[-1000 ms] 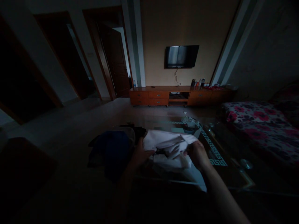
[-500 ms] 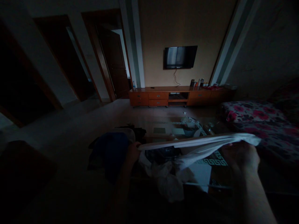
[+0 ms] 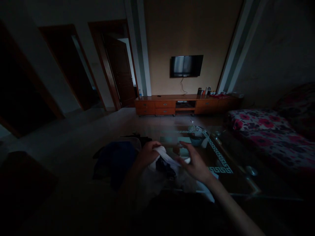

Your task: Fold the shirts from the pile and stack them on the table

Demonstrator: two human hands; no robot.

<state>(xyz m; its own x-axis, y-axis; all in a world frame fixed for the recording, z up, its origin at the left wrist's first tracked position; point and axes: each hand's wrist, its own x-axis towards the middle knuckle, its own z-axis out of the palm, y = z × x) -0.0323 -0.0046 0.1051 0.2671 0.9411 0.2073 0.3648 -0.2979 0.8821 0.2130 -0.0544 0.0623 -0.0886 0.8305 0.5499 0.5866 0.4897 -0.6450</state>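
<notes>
In the dim room, my left hand [image 3: 147,153] is closed on a white garment [image 3: 164,156] with a dark patch on it, which hangs bunched over the near end of a glass coffee table [image 3: 228,162]. My right hand [image 3: 195,164] hovers just right of the cloth with its fingers spread and its thumb near the fabric's edge; it looks blurred by motion. A dark blue pile of clothes [image 3: 115,160] lies to the left of my left hand.
A crumpled item and a small bowl [image 3: 197,135] sit at the table's far end. A floral sofa [image 3: 265,134] runs along the right. Beyond the floor stand a wooden TV cabinet [image 3: 184,105] and a wall TV [image 3: 187,65]. Doorways open at left.
The garment was stretched wide between both hands half a second ago. Now my right hand has come back left with its fingers spread, and the cloth is bunched at my left hand.
</notes>
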